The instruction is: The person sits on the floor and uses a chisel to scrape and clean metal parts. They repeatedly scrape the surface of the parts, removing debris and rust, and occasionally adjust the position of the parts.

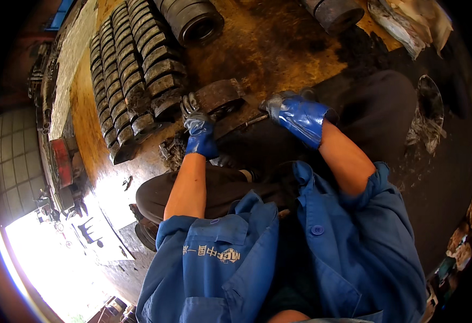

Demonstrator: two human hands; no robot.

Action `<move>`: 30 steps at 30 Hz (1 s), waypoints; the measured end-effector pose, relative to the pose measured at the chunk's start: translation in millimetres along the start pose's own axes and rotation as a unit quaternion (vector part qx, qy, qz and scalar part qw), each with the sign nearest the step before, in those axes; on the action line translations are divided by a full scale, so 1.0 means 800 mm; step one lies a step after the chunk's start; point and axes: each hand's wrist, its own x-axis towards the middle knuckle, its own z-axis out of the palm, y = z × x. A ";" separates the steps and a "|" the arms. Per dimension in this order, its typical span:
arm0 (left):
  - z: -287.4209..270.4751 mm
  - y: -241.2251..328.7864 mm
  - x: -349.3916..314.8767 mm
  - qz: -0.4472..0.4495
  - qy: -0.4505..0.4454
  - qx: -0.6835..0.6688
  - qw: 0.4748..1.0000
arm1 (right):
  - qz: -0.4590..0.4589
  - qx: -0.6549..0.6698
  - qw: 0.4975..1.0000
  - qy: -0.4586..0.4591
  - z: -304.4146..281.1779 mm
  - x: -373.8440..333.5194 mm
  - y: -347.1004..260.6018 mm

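Note:
A dark, greasy metal ring stands on its edge in front of me, its curved outer face brownish with grime. At its left end is my left hand, in a blue glove with grey, soiled fingers; these are stretched and apart, up against the ring. To the right of the ring, my right hand, in a matching glove, is closed with its fingers curled toward the ring. What it grips is mostly hidden. A thin rod-like strip shows just left of this hand, and I cannot tell whether it is held.
Rows of stacked dark rings lie at the left. A thick cylinder of rings is beyond, with another cylinder farther right. Crumpled sheeting lies at the far right, and a clump of dirty debris beside my left wrist.

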 end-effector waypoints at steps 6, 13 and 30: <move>0.025 -0.028 -0.009 0.044 0.030 0.058 0.997 | 0.161 0.250 0.954 -0.044 0.029 0.020 0.001; -0.044 0.029 0.027 -0.042 -0.170 0.088 0.981 | -0.048 -0.202 0.970 0.128 0.065 0.008 -0.001; -0.028 0.026 0.040 0.125 0.017 0.003 0.992 | 0.124 0.406 0.905 -0.031 0.024 0.030 0.013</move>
